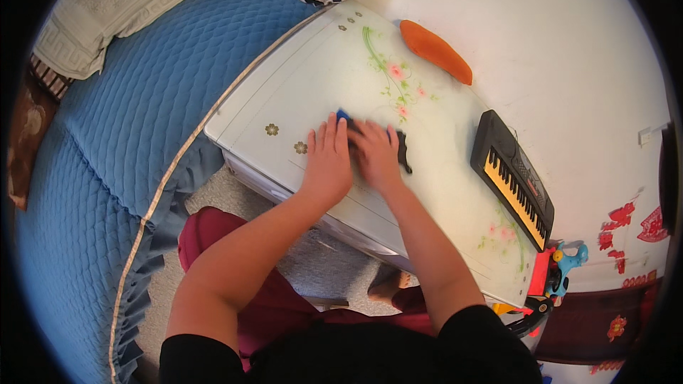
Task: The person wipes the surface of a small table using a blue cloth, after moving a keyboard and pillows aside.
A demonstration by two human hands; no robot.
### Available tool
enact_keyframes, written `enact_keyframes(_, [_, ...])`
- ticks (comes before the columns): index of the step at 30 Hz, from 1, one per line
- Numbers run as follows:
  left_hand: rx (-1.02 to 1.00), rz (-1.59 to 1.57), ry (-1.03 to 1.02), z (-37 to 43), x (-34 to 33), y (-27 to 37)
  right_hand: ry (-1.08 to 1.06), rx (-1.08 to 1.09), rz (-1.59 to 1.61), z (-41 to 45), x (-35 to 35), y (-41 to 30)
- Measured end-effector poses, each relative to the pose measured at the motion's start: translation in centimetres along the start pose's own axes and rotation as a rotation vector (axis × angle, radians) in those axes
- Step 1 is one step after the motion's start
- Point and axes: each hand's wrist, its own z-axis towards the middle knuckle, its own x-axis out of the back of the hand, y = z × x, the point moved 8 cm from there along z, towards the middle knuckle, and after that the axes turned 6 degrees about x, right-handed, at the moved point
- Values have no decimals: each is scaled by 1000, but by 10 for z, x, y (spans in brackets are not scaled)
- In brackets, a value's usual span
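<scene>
On the white floral-patterned table [256, 101], my left hand [329, 157] lies palm down with its fingers extended, over or against a dark item with a blue corner [342, 114]. My right hand [375, 152] is bent over the same dark item, its fingertips beside those of my left hand and slightly blurred. To the right of my right hand, a black piece [404, 152] with an uneven edge sticks out on the tabletop. My hands cover most of the item, so its kind and whether the parts are joined cannot be told.
A black toy keyboard [512, 181] lies at the table's right, by the wall. An orange curved object [437, 52] rests along the back edge. A bed with a blue quilted cover [176, 58] adjoins the left side. Colourful toys [568, 266] stand beyond the right end.
</scene>
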Motion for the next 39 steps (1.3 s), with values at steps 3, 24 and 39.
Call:
enact_keyframes(3, [39, -51, -62, -2, 24, -10, -142, -7, -36, -46, 20, -43])
enact_keyframes(24, [55, 608, -299, -13, 23, -18, -83, -203, -82, 202, -88, 70])
enact_keyframes(39, [-142, 625, -4, 17, 8, -9, -96, -51, 43, -97, 57, -19])
